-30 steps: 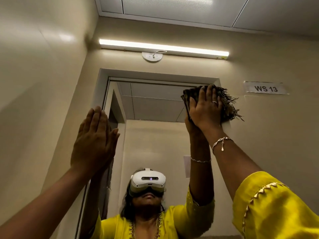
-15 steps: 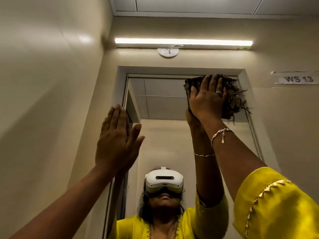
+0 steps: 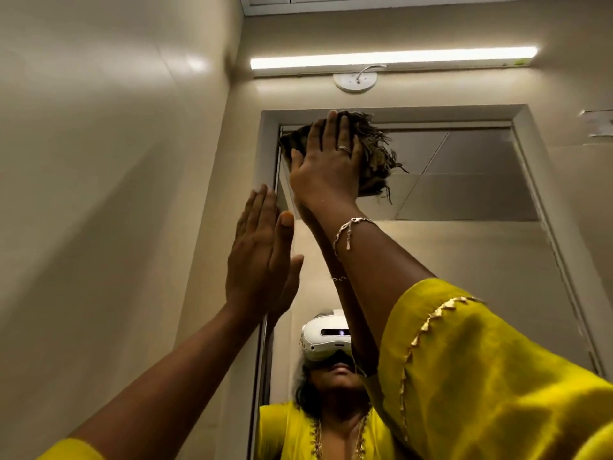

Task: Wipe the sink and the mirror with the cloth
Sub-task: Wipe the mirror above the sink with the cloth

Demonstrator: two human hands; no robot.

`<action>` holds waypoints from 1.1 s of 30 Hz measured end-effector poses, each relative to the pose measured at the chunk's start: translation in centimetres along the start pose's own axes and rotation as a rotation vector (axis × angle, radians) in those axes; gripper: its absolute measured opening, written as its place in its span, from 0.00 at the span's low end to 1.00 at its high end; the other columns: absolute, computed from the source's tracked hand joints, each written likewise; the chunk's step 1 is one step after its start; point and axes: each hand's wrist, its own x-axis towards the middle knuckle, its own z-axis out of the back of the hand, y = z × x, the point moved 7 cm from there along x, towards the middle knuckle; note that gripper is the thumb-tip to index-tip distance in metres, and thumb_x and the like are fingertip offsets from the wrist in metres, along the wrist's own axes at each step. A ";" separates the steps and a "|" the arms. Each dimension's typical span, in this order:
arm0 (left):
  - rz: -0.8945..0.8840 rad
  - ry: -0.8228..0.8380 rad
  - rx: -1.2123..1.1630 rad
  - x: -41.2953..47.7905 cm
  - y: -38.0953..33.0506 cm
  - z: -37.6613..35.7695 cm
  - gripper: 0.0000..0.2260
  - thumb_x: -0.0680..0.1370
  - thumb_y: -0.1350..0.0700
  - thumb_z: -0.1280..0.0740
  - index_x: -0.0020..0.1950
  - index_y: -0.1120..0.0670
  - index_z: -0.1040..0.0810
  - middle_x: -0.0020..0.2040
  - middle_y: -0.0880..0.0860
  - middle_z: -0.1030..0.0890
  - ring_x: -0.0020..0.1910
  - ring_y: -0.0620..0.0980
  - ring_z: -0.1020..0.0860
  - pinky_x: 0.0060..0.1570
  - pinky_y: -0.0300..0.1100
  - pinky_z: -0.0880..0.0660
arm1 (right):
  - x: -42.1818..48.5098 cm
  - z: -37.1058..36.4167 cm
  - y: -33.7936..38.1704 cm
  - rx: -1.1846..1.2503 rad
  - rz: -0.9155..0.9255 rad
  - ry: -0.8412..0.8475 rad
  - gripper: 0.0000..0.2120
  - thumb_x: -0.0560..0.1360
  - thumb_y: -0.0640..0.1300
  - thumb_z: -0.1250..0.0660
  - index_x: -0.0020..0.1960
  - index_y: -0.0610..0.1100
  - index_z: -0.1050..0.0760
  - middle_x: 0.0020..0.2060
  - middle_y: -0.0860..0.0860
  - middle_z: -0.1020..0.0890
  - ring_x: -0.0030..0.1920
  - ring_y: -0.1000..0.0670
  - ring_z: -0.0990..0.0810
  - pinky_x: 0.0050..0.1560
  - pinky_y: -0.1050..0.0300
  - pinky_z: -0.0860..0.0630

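A tall framed mirror (image 3: 464, 200) fills the wall ahead and reflects a person in yellow with a white headset. My right hand (image 3: 326, 164) is raised to the mirror's top left corner, fingers spread flat, pressing a dark frayed cloth (image 3: 374, 154) against the glass. My left hand (image 3: 262, 254) is flat with straight fingers against the mirror's left edge, lower down, holding nothing. The sink is out of view.
A beige tiled wall (image 3: 99, 194) runs close on the left. A tube light (image 3: 391, 58) and a round white fitting (image 3: 355, 81) sit above the mirror frame. A paper label (image 3: 598, 122) is stuck on the wall at the right.
My right hand has slid the cloth leftward along the mirror's top, from the right side to the top left corner. My left hand stays flat at the left edge.
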 end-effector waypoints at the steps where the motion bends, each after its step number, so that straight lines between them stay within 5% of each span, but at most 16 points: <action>1: 0.037 -0.011 -0.045 0.0 0.1 -0.1 0.36 0.76 0.35 0.61 0.73 0.59 0.45 0.73 0.50 0.48 0.73 0.45 0.51 0.72 0.41 0.52 | 0.1 -0.1 0.5 0.005 0.020 0.009 0.28 0.80 0.54 0.55 0.76 0.42 0.57 0.76 0.43 0.58 0.75 0.44 0.61 0.74 0.47 0.62; 6: 0.121 -0.023 -0.233 -0.3 -0.8 1.1 0.46 0.68 0.27 0.66 0.73 0.58 0.45 0.74 0.54 0.43 0.70 0.42 0.49 0.70 0.40 0.49 | 0.3 -0.2 2.3 0.006 0.145 0.062 0.26 0.80 0.53 0.54 0.76 0.46 0.53 0.76 0.46 0.56 0.76 0.46 0.60 0.74 0.48 0.60; 12: 0.128 -0.031 -0.241 -0.2 -1.0 1.4 0.45 0.69 0.28 0.65 0.73 0.58 0.45 0.74 0.58 0.41 0.71 0.45 0.48 0.70 0.44 0.47 | -1.1 -0.5 2.8 0.013 0.203 0.056 0.25 0.80 0.54 0.54 0.75 0.48 0.50 0.76 0.48 0.52 0.76 0.47 0.57 0.74 0.48 0.58; 20: 0.097 -0.004 -0.126 -0.2 -1.3 1.4 0.44 0.70 0.29 0.66 0.74 0.58 0.51 0.76 0.58 0.48 0.71 0.45 0.51 0.70 0.55 0.40 | -3.9 -1.0 3.0 -0.031 0.229 0.097 0.26 0.81 0.54 0.56 0.76 0.47 0.54 0.76 0.47 0.55 0.76 0.45 0.59 0.74 0.47 0.58; 33: 0.018 0.090 0.263 -0.6 -1.7 0.3 0.41 0.74 0.32 0.67 0.74 0.61 0.49 0.76 0.60 0.48 0.74 0.52 0.52 0.72 0.44 0.53 | -5.6 1.3 -2.7 0.015 0.143 0.063 0.26 0.81 0.53 0.55 0.76 0.47 0.55 0.76 0.47 0.55 0.76 0.45 0.60 0.74 0.48 0.62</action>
